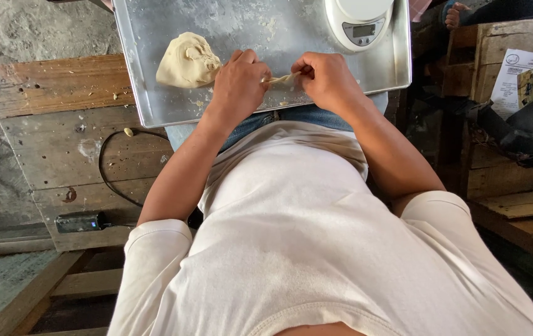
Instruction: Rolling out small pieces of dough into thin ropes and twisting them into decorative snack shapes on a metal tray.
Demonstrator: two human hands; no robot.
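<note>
Between the fingers of both hands, a small dough strip (284,79) is stretched; left hand (238,84) and right hand (328,78) each pinch an end, probably with thumb and forefinger. Just left of the left fingers, dough lump (187,61) sits on metal tray (148,93). Beyond the right fingers, white kitchen scale (360,22).

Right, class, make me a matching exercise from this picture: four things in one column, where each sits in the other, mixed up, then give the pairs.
Things:
1. Dough lump
2. Kitchen scale
3. Dough strip
4. Black cable

Places:
A. Stretched between the left hand and right hand
B. On the wooden planks
C. Top right corner of the metal tray
D. Left side of the tray

Pairs: 1-D, 2-C, 3-A, 4-B
</note>
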